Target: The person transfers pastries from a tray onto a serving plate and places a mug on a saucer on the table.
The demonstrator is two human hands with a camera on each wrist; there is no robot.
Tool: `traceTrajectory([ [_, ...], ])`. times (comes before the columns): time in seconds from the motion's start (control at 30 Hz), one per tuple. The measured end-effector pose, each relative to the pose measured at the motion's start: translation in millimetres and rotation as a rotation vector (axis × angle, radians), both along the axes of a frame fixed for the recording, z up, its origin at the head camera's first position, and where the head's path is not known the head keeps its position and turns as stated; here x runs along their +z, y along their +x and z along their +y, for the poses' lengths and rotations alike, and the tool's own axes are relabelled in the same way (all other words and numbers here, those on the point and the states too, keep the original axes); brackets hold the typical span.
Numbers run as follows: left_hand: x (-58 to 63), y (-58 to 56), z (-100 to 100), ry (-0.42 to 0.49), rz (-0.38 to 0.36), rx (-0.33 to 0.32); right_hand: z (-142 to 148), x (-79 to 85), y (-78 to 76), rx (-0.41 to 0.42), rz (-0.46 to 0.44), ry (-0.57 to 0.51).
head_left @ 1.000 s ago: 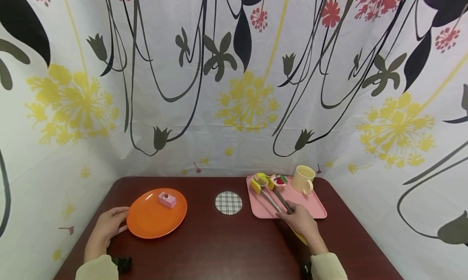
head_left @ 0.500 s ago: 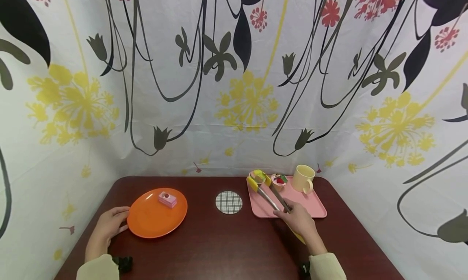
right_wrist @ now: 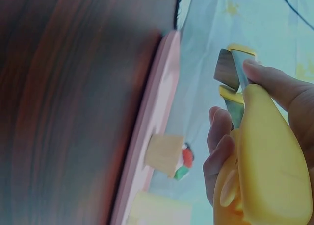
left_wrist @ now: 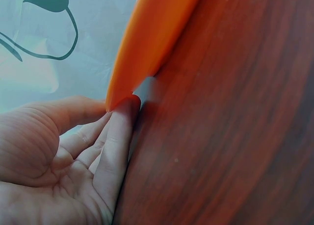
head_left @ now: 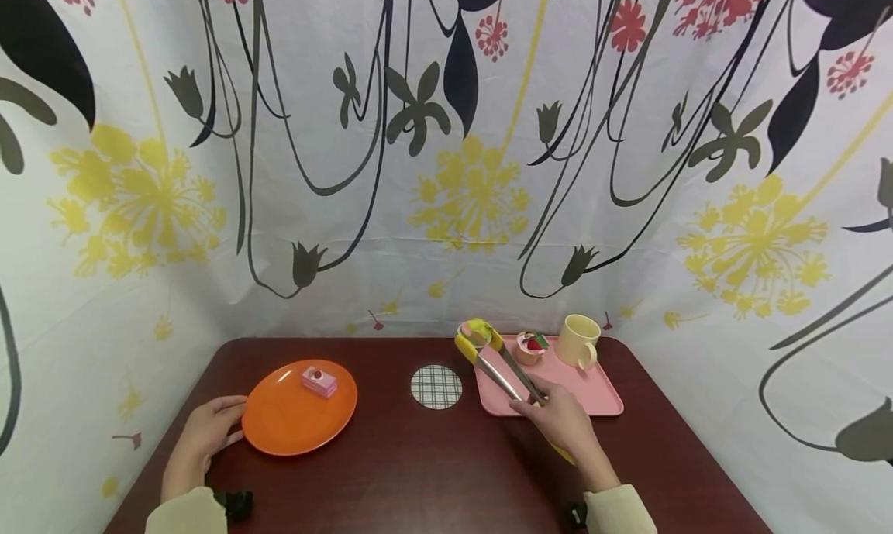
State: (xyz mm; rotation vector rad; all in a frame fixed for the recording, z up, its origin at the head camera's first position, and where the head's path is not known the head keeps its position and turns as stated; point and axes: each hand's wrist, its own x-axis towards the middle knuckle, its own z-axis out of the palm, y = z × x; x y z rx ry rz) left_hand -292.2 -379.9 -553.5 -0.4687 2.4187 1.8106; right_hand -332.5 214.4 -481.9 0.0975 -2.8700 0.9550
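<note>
My left hand [head_left: 206,431] pinches the left rim of an orange plate [head_left: 279,425], thumb on the edge and fingers beneath, as the left wrist view shows. On the plate lies a pink cake slice [head_left: 318,380]. My right hand [head_left: 554,414] grips yellow-tipped metal tongs [head_left: 497,377] with yellow handles [right_wrist: 272,161]. Between the tong tips is a cupcake [right_wrist: 226,69] with a yellowish-green top, held above the left corner of the pink tray [head_left: 502,401]. A second cupcake [head_left: 530,348], topped with red and green, stands on the tray beside a pale yellow mug [head_left: 578,342].
A round checked coaster [head_left: 436,387] lies on the dark brown table [head_left: 418,472] between plate and tray. Behind the table hangs a flower-printed cloth [head_left: 418,286], which also covers both sides.
The tongs with the cupcake have moved up and left, away from the red-topped cupcake. My right hand has shifted left with them. The left hand and plate have stayed in place.
</note>
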Motion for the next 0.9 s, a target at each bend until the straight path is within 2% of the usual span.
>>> traceTrajectory([
  [0.17,2.5,2.0,0,-0.001,0.003,-0.006,-17,7.1,5.4,0.035,-0.004,-0.022],
  [0.43,2.7,3.0,3,-0.016,0.006,0.000,-40,13.3,5.0,0.105,-0.014,-0.093],
  [0.9,7.0,3.6,5,-0.007,0.006,0.005,-85,18.3,4.1,0.289,0.063,-0.077],
])
